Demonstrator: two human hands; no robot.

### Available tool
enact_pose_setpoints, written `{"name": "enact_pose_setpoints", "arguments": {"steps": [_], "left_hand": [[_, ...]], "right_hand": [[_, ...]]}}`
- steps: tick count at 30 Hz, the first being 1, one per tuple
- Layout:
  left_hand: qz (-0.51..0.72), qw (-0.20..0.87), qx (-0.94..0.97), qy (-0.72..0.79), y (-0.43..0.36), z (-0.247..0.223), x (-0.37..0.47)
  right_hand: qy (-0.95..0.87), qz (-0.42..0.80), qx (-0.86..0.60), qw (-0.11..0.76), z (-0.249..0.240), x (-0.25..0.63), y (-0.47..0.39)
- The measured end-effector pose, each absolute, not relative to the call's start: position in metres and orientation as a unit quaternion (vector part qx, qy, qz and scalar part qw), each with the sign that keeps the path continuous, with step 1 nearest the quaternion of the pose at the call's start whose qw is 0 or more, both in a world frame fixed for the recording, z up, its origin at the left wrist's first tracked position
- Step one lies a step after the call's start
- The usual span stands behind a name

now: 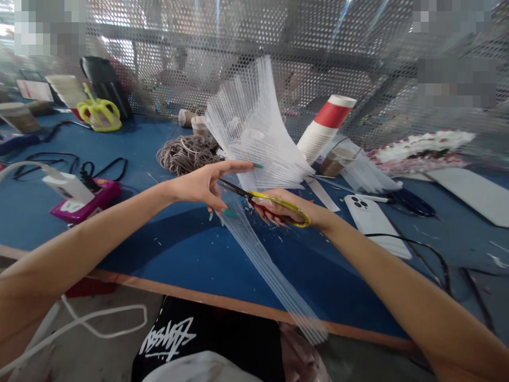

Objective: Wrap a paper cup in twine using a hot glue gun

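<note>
Mesh strip [274,270], scissors [274,204], both hands

Before you: blue table [167,254], wooden front edge; perforated metal screen [302,48] behind; grey floor [103,339] below; daylight beyond.

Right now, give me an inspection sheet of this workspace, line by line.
Surface: blue table, scattered with white scraps.
Job's things: white mesh sheet fanned upright; yellow-handled scissors at its base; a mesh strip hangs over the table's edge.
Clutter: cord coil, stacked paper cups, phone, pink box, yellow tool.
Grippers: left hand holds the mesh; right hand grips the scissors.
Cables: black cable beside the phone; black cords far left.
Surroundings: perforated metal screen behind the table.
</note>
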State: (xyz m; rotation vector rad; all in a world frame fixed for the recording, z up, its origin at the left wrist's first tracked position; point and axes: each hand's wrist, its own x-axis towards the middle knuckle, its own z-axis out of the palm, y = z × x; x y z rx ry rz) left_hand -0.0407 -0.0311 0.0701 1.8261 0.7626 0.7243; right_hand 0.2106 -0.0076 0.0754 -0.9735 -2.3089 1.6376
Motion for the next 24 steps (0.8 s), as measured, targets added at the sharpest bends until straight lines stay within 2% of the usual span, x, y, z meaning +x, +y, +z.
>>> {"name": "enact_pose_setpoints", "arguments": {"steps": [11, 24], "left_hand": [[0.339, 0.487, 0.735, 0.329, -0.028, 0.066, -0.041], [0.340, 0.514, 0.715, 0.330, -0.024, 0.062, -0.041]], "right_hand": [[-0.744, 0.575, -0.309, 0.143, 0.061, 0.204, -0.011], [-0.709, 0.610, -0.305, 0.181, 0.063, 0.195, -0.020]]}}
